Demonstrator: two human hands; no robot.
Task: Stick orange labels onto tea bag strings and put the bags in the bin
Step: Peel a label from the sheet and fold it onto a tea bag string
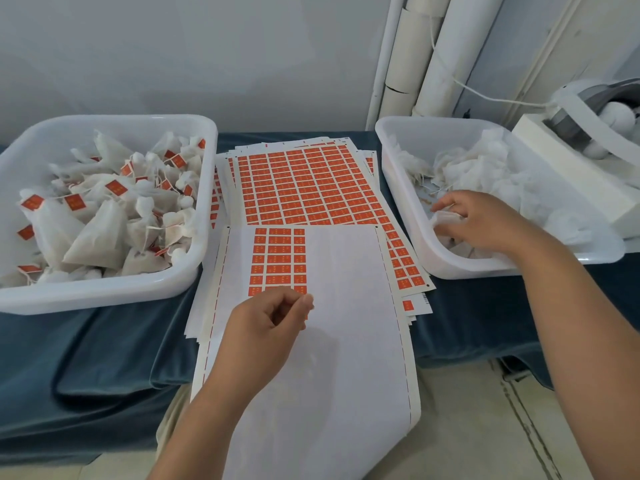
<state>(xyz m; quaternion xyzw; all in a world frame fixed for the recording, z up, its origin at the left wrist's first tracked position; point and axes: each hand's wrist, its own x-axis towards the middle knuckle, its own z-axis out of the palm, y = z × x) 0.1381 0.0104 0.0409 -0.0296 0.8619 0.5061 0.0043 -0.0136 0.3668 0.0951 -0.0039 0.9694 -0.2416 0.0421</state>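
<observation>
Left hand (pixel 266 322) pinches label (pixel 306 317); sheet (pixel 346 341) between bins (pixel 104 293) (pixel 450 268).

Count as I find it. Hands: two, my left hand (pixel 266 320) and my right hand (pixel 481 220). White bins: two, the left bin (pixel 104 292) and the right bin (pixel 485 268). Labelled tea bags (pixel 93 237) in the left bin: dozens, heaped past exact counting. Unlabelled tea bags (pixel 485 168) in the right bin: likewise uncounted. Label sheets (pixel 311 181): a stack, number unclear — the near sheet (pixel 346 306) shows three columns of orange labels (pixel 278 259).
</observation>
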